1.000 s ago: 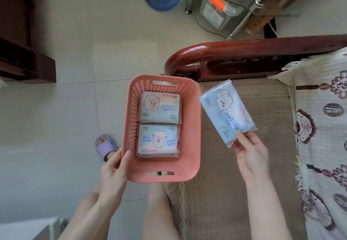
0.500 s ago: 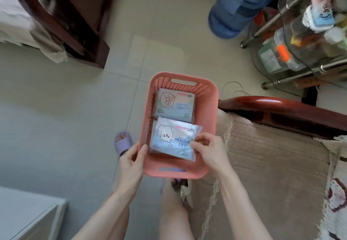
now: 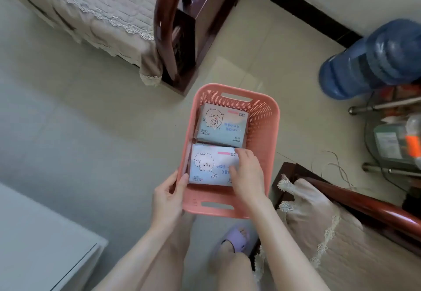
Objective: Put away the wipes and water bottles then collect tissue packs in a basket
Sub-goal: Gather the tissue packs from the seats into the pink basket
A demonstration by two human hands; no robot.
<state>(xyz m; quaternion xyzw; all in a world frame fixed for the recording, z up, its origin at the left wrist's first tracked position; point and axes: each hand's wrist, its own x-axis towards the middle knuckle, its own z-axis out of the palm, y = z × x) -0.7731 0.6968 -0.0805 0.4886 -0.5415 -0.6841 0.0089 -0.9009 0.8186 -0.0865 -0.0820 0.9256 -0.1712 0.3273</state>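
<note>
A pink perforated plastic basket (image 3: 264, 135) is held over the tiled floor. My left hand (image 3: 168, 196) grips its near left rim, thumb inside. Inside lie light blue tissue packs with cartoon animals: one at the far end (image 3: 222, 125) and one at the near end (image 3: 210, 165), lying on top of another pack whose edge barely shows. My right hand (image 3: 247, 173) rests flat on the right part of the near pack, fingers fairly straight.
A wooden sofa with a beige lace-edged cover (image 3: 98, 6) stands at the upper left, another sofa arm (image 3: 364, 206) at the lower right. A blue water jug (image 3: 373, 58) and a metal-legged glass table (image 3: 391, 135) are on the right. A white cabinet (image 3: 38, 245) sits lower left.
My right hand carried the third tissue pack from over the sofa into the basket and laid it on the near pack; it now lies flat. The view swung left, away from the sofa.
</note>
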